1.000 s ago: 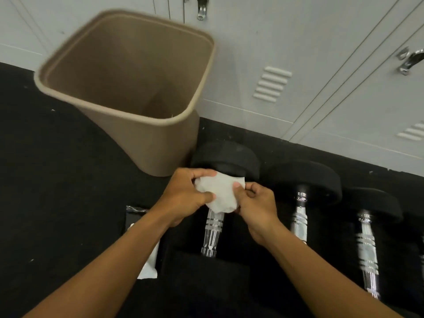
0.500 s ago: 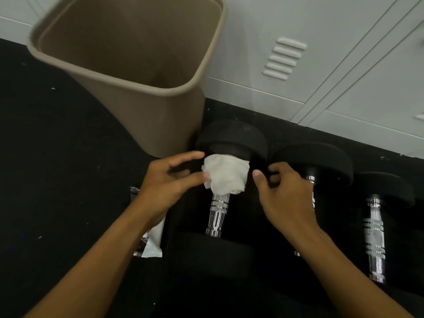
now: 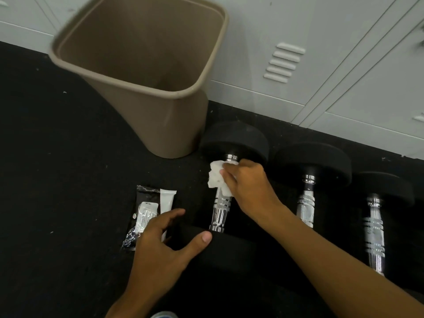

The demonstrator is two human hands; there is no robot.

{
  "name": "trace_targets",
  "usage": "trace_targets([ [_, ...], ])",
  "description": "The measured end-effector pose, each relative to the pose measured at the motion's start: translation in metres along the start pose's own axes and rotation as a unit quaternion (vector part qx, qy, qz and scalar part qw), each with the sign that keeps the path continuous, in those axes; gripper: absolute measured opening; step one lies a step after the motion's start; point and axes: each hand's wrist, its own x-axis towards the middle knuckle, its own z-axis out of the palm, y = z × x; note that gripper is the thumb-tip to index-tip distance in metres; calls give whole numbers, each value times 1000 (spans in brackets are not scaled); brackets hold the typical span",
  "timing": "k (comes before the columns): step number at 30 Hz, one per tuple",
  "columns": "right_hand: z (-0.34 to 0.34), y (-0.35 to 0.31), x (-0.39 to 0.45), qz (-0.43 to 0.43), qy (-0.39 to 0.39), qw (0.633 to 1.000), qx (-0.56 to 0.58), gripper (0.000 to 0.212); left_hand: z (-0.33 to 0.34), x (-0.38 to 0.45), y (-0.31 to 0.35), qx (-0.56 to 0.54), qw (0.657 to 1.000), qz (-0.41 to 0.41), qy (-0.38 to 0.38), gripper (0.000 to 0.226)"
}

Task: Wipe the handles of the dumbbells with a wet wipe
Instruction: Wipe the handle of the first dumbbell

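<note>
**Head view: wipe clamped on the first handle, upper end**

The right hand's fingers (image 3: 229,177) are curled and pressed around the wet wipe (image 3: 216,177), squeezing it against the chrome handle (image 3: 219,210) of the leftmost dumbbell (image 3: 234,143), just below its far black head. The right hand (image 3: 250,191) comes in from the right, over the gap between this dumbbell and the next. The left hand (image 3: 160,246) hangs with fingers spread and loose, thumb tip resting at the near head of the same dumbbell, gripping nothing.

Below the wipe, the knurled bands and the smooth lower stretch of the handle are bare. Two more dumbbells (image 3: 307,203) lie to the right in a row, their handles uncovered. A wipe packet (image 3: 149,214) lies on the black floor (image 3: 57,180) just left of the first dumbbell, and a tan bin (image 3: 160,125) stands behind it against grey lockers (image 3: 344,76).

To do this stroke well, I judge the wipe should wrap the bar fully and travel its whole length toward the near head, with a twist to work into the knurling. The left palm pressing down on the near head would keep the dumbbell from rolling.
</note>
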Motion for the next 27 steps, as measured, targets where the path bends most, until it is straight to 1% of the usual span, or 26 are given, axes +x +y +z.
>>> trace_targets([
  [1, 0, 3, 1, 1, 20, 1000, 24, 30, 1, 0, -2, -6, 1000, -13, -5, 82],
  [3, 4, 8, 13, 25, 39, 998, 41, 27, 4, 0, -4, -19, 999, -29, -15, 78],
  [5, 9, 5, 20, 34, 18, 999, 22, 24, 5, 1, -3, -32, 999, -32, -21, 73],
  [7, 14, 1, 14, -16, -11, 1000, -13, 20, 4, 1, -3, -32, 999, -32, -21, 71],
  [8, 12, 2, 7, -42, -24, 999, -1, 21, 3, 2, -4, -32, 999, -31, -21, 71],
  [9, 8, 5, 1, -53, -34, 997, 34, 22, 2, 2, -4, -35, 999, -33, -22, 71],
  [10, 1, 8, -5, -60, -27, 995, 70, 23, 2, 2, -5, -37, 999, -33, -22, 71],
  [11, -4, 11, -6, -54, 1, 994, 92, 25, 2, 2, -5, -38, 999, -32, -21, 71],
  [13, -4, 17, 4, -16, 47, 996, 68, 26, 4, 2, -6, -34, 999, -27, -15, 72],
  [14, 0, 17, 12, 0, 46, 998, 44, 26, 6, 1, -7, -29, 999, -24, -11, 72],
  [16, 8, 4, 20, 8, 4, 1000, -7, 23, 7, 1, -6, -24, 999, -23, -7, 73],
  [18, 13, 0, 15, -28, -15, 999, -24, 20, 6, 1, -5, -17, 1000, -22, -6, 78],
  [20, 6, 8, 2, -64, -1, 997, 33, 21, 4, 1, -4, 1, 1000, -20, -7, 87],
  [22, -4, 18, -3, -50, 36, 993, 97, 21, 4, 2, -4, 26, 999, -20, -15, 94],
  [23, -7, 19, 0, -27, 50, 993, 105, 22, 5, 1, -4, 36, 999, -26, -21, 97],
  [25, -1, 15, 12, -3, 59, 995, 75, 21, 8, 1, -2, 37, 998, -34, -31, 102],
  [27, 8, 4, 13, -31, 27, 999, 30, 24, 8, 1, 1, 38, 998, -33, -38, 107],
])
